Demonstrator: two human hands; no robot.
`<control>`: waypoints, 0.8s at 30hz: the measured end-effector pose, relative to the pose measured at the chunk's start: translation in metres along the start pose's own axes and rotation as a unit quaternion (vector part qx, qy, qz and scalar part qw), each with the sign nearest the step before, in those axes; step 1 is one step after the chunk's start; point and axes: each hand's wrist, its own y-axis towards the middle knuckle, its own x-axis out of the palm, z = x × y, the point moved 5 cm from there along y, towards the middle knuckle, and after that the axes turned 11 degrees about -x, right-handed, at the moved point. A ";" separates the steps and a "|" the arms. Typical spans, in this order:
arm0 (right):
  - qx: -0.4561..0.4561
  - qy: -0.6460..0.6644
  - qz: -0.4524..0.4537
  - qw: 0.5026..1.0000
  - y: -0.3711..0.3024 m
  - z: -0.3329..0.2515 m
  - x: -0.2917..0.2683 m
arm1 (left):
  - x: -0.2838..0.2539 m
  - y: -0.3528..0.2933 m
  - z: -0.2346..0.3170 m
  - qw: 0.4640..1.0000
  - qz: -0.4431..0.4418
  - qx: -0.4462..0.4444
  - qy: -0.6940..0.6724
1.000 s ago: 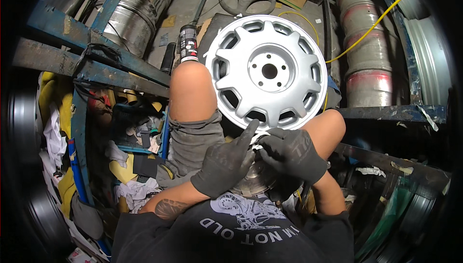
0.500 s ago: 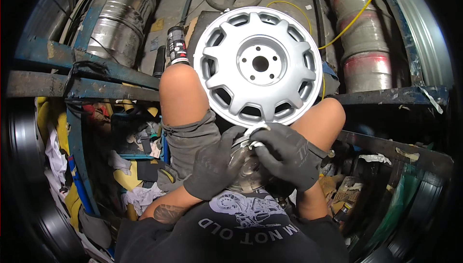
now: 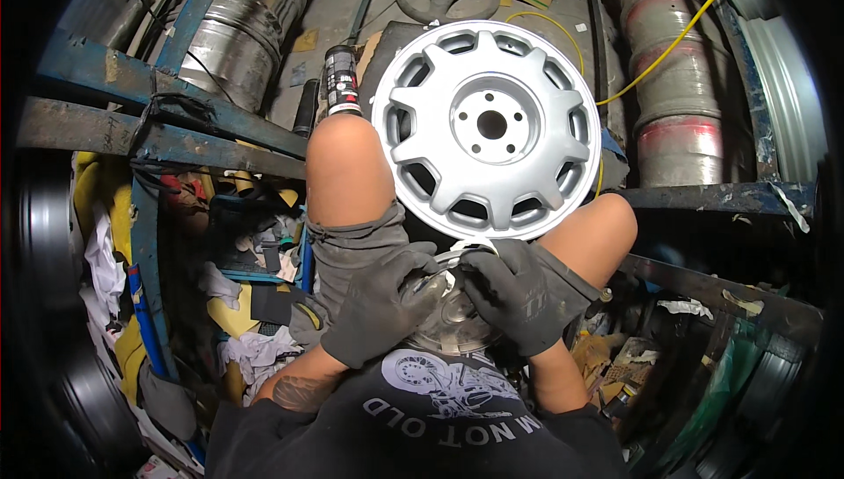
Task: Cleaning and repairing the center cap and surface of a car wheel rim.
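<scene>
In my lap lies a round, greyish, shiny disc-like piece (image 3: 453, 330), partly covered by my hands; I cannot tell what it is. Over its far edge, both gloved hands meet around a thin, curved white strip (image 3: 476, 244), either paper or tape. My left hand (image 3: 382, 303), in a dark grey glove, is closed with its fingertips at the strip's left end. My right hand (image 3: 514, 290), gloved alike, pinches its right end. Just beyond them, a silver multi-spoke wheel rim (image 3: 440, 182) rests face up against my knees.
A black spray can (image 3: 341, 79) stands beside my left knee. Blue metal beams (image 3: 97, 61) frame the left side, with stacked metal drums (image 3: 230, 39) behind. More drums (image 3: 677, 75) and a yellow hose (image 3: 655, 64) are on the right. Rags and scraps (image 3: 264, 347) fill the lower left.
My hands have drawn slightly apart, and the white piece between them now shows as a longer curved strip. The whole view has shifted a little, with the rim appearing further right and lower.
</scene>
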 end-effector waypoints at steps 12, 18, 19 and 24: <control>-0.071 -0.099 0.001 0.993 -0.011 -0.008 0.007 | 0.015 -0.004 -0.010 0.907 -0.165 -0.209 -0.328; -0.097 -0.106 0.080 0.986 -0.004 -0.009 0.018 | 0.012 -0.002 0.001 0.999 -0.018 -0.039 0.000; -0.097 -0.105 0.079 0.987 -0.003 -0.008 0.019 | 0.013 -0.002 -0.002 0.999 -0.018 -0.041 -0.001; -0.121 -0.155 0.051 0.979 -0.008 -0.004 0.022 | 0.015 0.003 -0.008 1.000 0.006 0.011 0.010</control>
